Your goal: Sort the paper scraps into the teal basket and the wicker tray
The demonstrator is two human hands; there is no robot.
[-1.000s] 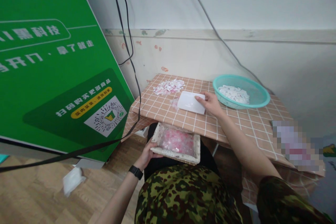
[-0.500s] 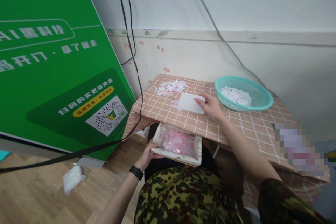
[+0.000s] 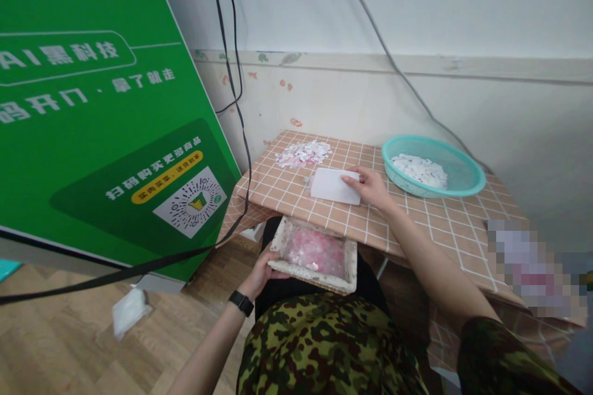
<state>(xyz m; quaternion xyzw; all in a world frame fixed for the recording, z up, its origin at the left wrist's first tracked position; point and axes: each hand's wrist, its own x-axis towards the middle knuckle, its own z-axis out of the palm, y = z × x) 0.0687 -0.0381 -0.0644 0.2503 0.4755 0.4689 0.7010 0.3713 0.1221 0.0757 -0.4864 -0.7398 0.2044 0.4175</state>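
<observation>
My left hand grips the left side of a shallow rectangular box with a speckled whitish rim. Inside it lie shiny clear and pink pieces, too small to make out singly. My right hand pinches the right end of a flat white rectangular card, thumb on top. The card lies low over the checked tablecloth, and some clear and pinkish material shows at its left edge. Behind the card is a loose pile of small white and pink pieces.
A turquoise mesh basket with small white pieces stands at the table's back right. A big green sign panel leans in on the left, with a dark strap hanging across. A white packet lies on the wooden floor.
The card in my right hand has shifted slightly left and turned a little. My left hand and the box stay as they were; the camera view has moved slightly.
</observation>
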